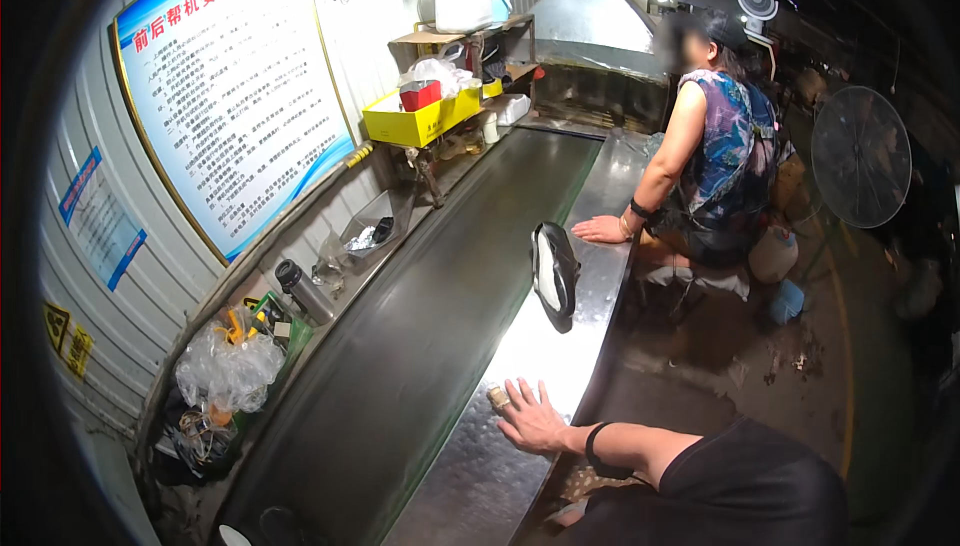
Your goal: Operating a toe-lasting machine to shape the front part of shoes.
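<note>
On the patterned steel bench (590, 296) beside the dark conveyor belt (420, 346), the person's left hand (530, 418) lies flat, fingers (518, 392) spread, gripping nothing; a small tan object (497, 398) sits at the fingertips. Right hand not visible. A black & white shoe upper (553, 274) stands further along the bench, w/ a co-worker's hand (602, 230) beyond.

Factory line – conveyor belt (420, 346), steel bench (520, 366), oven hood (595, 11), industrial fan (860, 156).
</note>
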